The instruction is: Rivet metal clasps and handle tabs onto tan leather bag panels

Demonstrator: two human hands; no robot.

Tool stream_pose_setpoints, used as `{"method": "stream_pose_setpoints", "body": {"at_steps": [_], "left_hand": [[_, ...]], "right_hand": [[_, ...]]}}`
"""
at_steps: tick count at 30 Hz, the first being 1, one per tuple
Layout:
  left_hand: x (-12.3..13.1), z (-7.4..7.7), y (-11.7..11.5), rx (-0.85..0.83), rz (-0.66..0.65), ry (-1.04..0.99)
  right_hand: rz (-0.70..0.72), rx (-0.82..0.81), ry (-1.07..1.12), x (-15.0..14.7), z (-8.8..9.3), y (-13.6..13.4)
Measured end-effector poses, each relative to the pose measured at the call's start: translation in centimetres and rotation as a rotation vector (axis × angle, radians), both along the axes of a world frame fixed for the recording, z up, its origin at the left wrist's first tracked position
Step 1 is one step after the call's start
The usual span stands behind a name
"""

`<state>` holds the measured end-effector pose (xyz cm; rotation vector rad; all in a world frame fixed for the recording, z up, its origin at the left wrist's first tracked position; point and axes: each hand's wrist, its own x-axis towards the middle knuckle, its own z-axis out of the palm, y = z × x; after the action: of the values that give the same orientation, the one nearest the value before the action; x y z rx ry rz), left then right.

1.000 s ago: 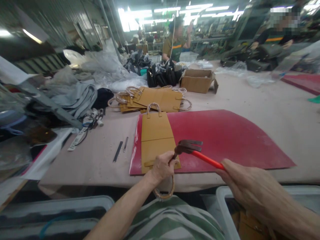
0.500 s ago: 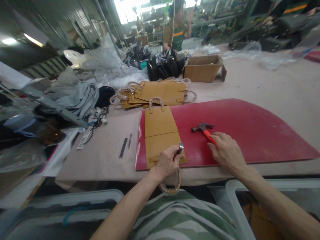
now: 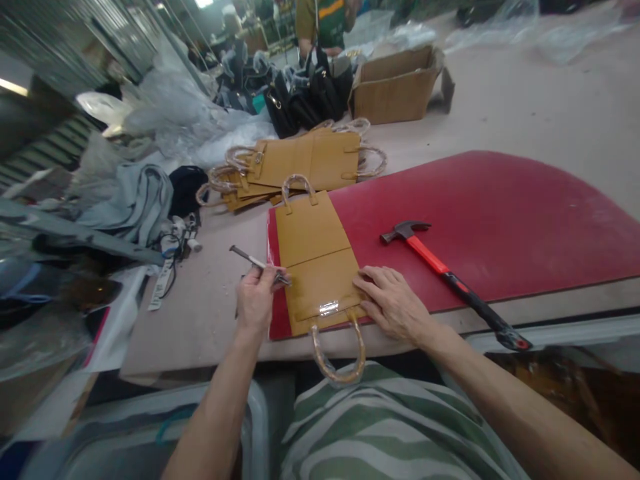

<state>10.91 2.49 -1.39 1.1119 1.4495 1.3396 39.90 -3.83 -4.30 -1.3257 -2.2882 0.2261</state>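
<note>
A mustard bag panel [image 3: 320, 230] lies on the red board [image 3: 480, 220], with one wrapped handle at its far end and another handle [image 3: 340, 377] hanging toward me over the table edge. My left hand [image 3: 257, 300] is closed on a slim metal tool [image 3: 250, 259], tilted beside the panel's left edge. My right hand [image 3: 390, 300] rests with fingers stretched out on the panel's right edge. A shiny silver rectangle [image 3: 329, 308] shows on the panel near its close end. To the right, a claw hammer [image 3: 435, 260] with a red and black handle lies untouched.
Several more mustard panels [image 3: 300, 160] are stacked behind. Black bags [image 3: 310, 93] and a cardboard box [image 3: 395, 87] stand farther back. Plastic wrap and grey cloth [image 3: 135, 203] pile up at left. Grey bins [image 3: 255, 407] sit below the table edge. A co-worker [image 3: 330, 27] is across the table.
My right hand has let go of the hammer and moved left onto the panel. My left hand has moved left off the panel, a metal tool in it. The view has tipped down.
</note>
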Motion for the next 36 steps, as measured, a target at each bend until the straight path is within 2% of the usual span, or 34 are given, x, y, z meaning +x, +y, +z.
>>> {"method": "stream_pose_setpoints", "body": {"at_steps": [1, 3, 5, 7, 9, 13, 16, 18, 21, 23, 25, 28, 31, 33, 36], "left_hand": [[-2.5, 0.2, 0.2, -0.035, 0.038, 0.153], [-7.3, 0.4, 0.3, -0.129, 0.095, 0.583], [-10.9, 0.2, 0.1, -0.281, 0.132, 1.0], [-13.0, -0.5, -0.4, -0.443, 0.14, 1.271], [-13.7, -1.3, -0.9, -0.519, 0.109, 1.389], [-12.7, -2.2, -1.8, -0.424, 0.1, 1.476], [-10.3, -1.7, -2.9, -0.204, 0.114, 1.465], [-7.8, -1.0, -4.1, 0.033, -0.028, 1.345], [-3.4, -0.2, -5.9, 0.301, -0.392, 1.17], [-0.9, -0.1, -6.4, 0.344, -0.528, 1.216], [0.7, -0.1, -6.4, 0.337, -0.601, 1.334], [1.3, -0.2, -5.8, 0.393, -0.728, 1.493], [0.5, -0.4, -5.4, 0.506, -0.808, 1.572], [-0.4, -0.7, -5.4, 0.554, -0.804, 1.523], [-1.9, -1.7, -5.4, 0.65, -0.795, 1.268]], "right_hand": [[0.004, 0.0, 0.022, 0.1, -0.1, 0.0], [0.015, 0.003, 0.061, 0.1, -0.4, 0.1], [0.029, 0.011, 0.092, 0.2, -0.7, 0.2], [0.039, 0.022, 0.11, 0.3, -1.0, 0.4], [0.044, 0.032, 0.118, 0.4, -1.2, 0.6], [0.054, 0.036, 0.116, 0.5, -1.5, 0.9], [0.072, 0.044, 0.105, 0.5, -1.3, 1.0], [0.099, 0.053, 0.088, 0.3, -0.9, 1.1], [0.168, 0.028, -0.003, -0.2, 0.1, 1.3], [0.219, -0.003, -0.11, -0.7, 0.8, 1.6], [0.269, -0.028, -0.222, -1.0, 1.3, 2.0], [0.345, -0.025, -0.347, -1.3, 1.8, 2.3], [0.404, 0.01, -0.412, -1.4, 2.1, 2.2], [0.412, 0.01, -0.385, -1.3, 2.1, 2.0], [0.406, 0.009, -0.265, -0.9, 1.9, 1.9]]}}
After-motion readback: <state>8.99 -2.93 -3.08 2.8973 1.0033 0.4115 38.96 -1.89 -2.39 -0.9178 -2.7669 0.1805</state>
